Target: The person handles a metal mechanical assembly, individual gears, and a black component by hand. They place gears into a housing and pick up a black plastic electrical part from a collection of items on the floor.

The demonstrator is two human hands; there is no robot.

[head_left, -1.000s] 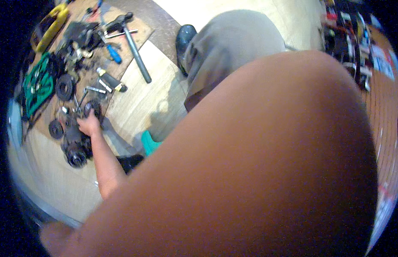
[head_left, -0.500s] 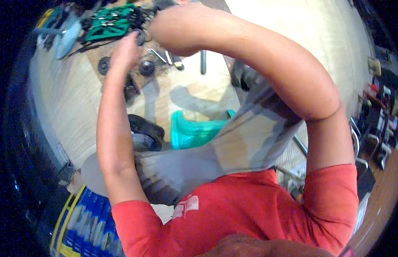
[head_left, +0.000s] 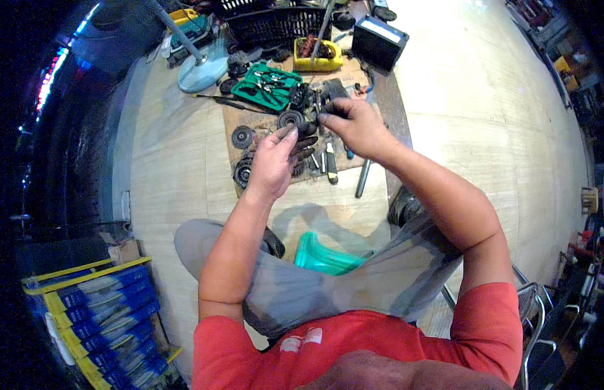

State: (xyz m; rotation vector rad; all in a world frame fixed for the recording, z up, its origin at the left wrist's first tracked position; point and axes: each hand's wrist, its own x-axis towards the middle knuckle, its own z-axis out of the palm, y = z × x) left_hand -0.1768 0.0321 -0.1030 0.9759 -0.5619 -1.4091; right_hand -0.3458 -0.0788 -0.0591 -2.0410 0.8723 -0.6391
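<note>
The left hand [head_left: 274, 162] and right hand [head_left: 361, 127] are over the brown board [head_left: 263, 119]; whether either grip pinches something cannot be told. A round black part [head_left: 290, 119] lies just past the left hand. Going slow and steady should work best.

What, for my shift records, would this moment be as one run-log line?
left hand: over brown board, hold unclear | right hand: close to left, hold unclear | nearby: green tool tray, yellow container
</note>
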